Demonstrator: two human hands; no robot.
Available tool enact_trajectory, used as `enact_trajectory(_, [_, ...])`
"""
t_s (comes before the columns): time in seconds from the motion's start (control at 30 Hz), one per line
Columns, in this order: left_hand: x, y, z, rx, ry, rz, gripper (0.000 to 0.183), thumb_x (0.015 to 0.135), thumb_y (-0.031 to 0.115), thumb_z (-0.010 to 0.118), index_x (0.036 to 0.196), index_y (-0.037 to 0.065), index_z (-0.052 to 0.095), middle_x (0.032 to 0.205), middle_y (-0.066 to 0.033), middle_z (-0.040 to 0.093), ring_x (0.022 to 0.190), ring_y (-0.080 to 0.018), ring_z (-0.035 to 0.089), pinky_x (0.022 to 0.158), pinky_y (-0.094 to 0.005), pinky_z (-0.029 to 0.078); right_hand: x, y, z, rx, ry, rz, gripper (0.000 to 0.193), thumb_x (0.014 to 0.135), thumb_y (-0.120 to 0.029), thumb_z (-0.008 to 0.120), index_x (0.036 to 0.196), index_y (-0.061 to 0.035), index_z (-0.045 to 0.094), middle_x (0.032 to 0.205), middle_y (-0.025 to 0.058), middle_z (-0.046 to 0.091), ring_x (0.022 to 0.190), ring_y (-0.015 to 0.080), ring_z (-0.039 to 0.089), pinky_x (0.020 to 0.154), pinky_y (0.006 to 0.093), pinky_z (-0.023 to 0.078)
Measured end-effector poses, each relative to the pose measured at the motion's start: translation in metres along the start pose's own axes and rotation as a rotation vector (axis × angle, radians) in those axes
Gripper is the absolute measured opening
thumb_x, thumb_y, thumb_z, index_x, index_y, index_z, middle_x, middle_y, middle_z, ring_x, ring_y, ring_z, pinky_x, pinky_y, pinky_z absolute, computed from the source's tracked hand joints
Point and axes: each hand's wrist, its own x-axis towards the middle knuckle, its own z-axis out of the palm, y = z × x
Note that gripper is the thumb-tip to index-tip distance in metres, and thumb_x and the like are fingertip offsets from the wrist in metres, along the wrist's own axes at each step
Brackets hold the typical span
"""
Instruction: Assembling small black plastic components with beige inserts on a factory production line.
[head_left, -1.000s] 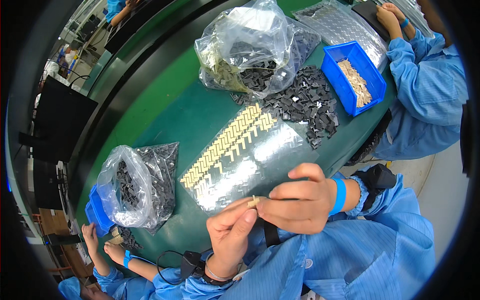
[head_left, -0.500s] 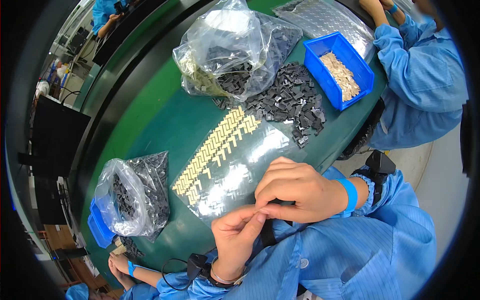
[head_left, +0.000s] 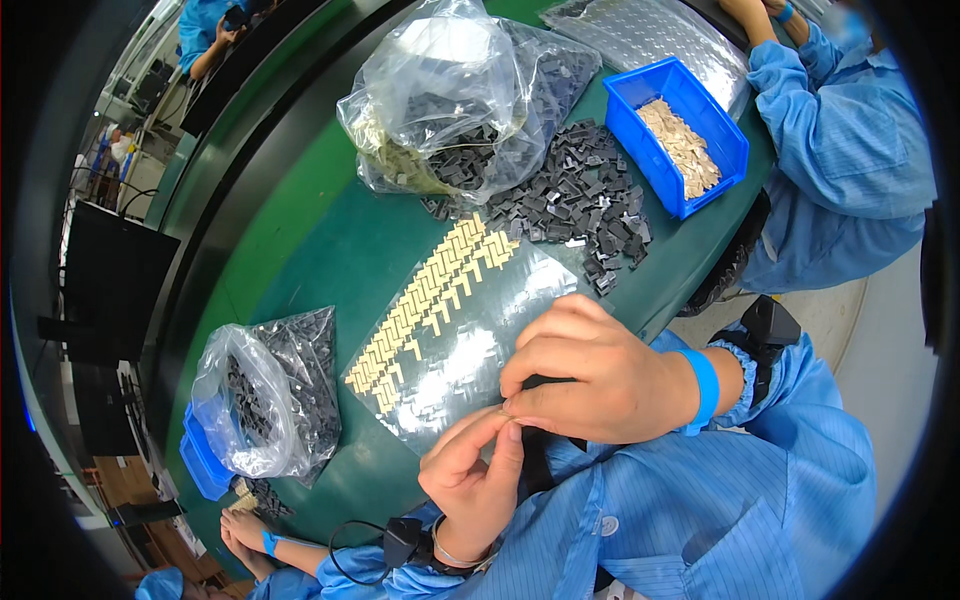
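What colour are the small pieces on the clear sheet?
The small pieces are pale yellow, shown in the head view.

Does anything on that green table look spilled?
The dark pieces: many lie in a loose heap on the green table beside the large clear bag, which holds more like them, so they look spilled. They may have been tipped out deliberately. The cream pieces, by contrast, lie in neat rows.

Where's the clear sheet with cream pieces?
Head view, centre: the clear sheet lies on the table, just beyond the left hand, right of the smaller bag.
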Motion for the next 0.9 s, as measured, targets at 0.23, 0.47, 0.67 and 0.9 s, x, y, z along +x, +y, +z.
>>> enact_trajectory(0.23, [0.004, 0.000, -0.002, 0.029, -0.077, 0.040, 0.009, 0.080, -0.004, 0.061, 0.089, -0.008, 0.063, 0.084, -0.0146, 0.066, 0.074, -0.0177, 0.063, 0.067, -0.0250, 0.049, -0.001, 0.003, -0.002, 0.041, -0.029, 0.013, 0.006, 0.072, -0.010, 0.061, 0.071, -0.0072, 0.056, 0.090, 0.0024, 0.056, 0.083, 0.0187, 0.053, 0.070, 0.0337, 0.037])
enact_trajectory(0.47, [0.004, -0.004, 0.002, -0.453, -0.007, -0.145, 0.015, 0.088, 0.002, 0.055, 0.095, -0.010, 0.060, 0.081, -0.0163, 0.065, 0.071, -0.0198, 0.064, 0.069, -0.0305, 0.053, -0.003, 0.004, -0.006, 0.580, 0.007, 0.493, 0.007, 0.081, -0.007, 0.061, 0.082, -0.0001, 0.063, 0.079, 0.0093, 0.063, 0.069, 0.0190, 0.061, 0.062, 0.0294, 0.046])
enact_trajectory(0.67, [0.004, -0.004, 0.009, -0.382, 0.026, -0.116, 0.015, 0.087, 0.004, 0.056, 0.092, -0.009, 0.060, 0.077, -0.0162, 0.065, 0.067, -0.0197, 0.063, 0.066, -0.0311, 0.054, -0.006, -0.003, 0.000, 0.620, 0.012, 0.538, 0.010, 0.080, -0.008, 0.062, 0.085, 0.0009, 0.064, 0.074, 0.0096, 0.063, 0.066, 0.0169, 0.061, 0.061, 0.0277, 0.047])
enact_trajectory(0.9, [0.008, 0.005, 0.008, -0.376, 0.068, -0.075, 0.014, 0.083, 0.001, 0.059, 0.090, -0.010, 0.061, 0.092, -0.0202, 0.062, 0.077, -0.0214, 0.062, 0.068, -0.0312, 0.054, -0.005, -0.004, 0.001, 0.582, -0.029, 0.487, 0.009, 0.081, -0.008, 0.062, 0.083, 0.0004, 0.062, 0.072, 0.0114, 0.062, 0.065, 0.0219, 0.062, 0.058, 0.0297, 0.047])
